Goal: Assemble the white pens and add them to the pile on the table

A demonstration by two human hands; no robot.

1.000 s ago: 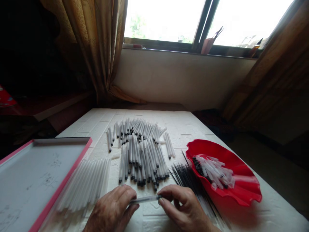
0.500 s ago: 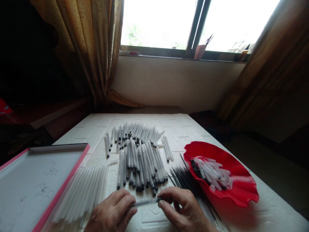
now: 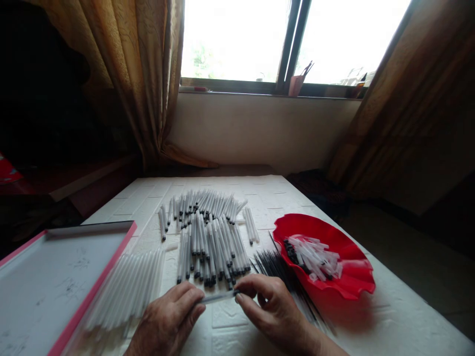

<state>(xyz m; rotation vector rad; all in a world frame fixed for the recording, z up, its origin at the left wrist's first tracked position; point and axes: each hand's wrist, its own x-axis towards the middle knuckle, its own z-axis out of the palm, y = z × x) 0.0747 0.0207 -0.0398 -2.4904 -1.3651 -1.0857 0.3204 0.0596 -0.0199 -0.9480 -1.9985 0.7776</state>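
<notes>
A translucent pen point(image 3: 218, 297) lies sideways between my two hands, low over the table. My left hand point(image 3: 172, 314) is closed on its clear barrel end, thumb against fingers. Thumb and forefinger of my right hand point(image 3: 270, 306) pinch the black end. Just beyond my hands is a pile of pens point(image 3: 211, 247) with black ends, mostly pointing toward me. Left of my left hand lies a row of clear pen barrels point(image 3: 126, 287). Thin black refills point(image 3: 282, 277) are bunched beside my right hand, partly hidden by it.
A red wavy-edged bowl point(image 3: 356, 247) on the right holds clear caps point(image 3: 315, 257) and small black pieces. At left lies a shallow pink-edged box lid point(image 3: 74, 262). These rest on a white brick-patterned table point(image 3: 256, 190). A window and curtains stand behind.
The whole scene has shifted a little left as the view turned. Both hands keep their hold on the pen, which looks much the same.
</notes>
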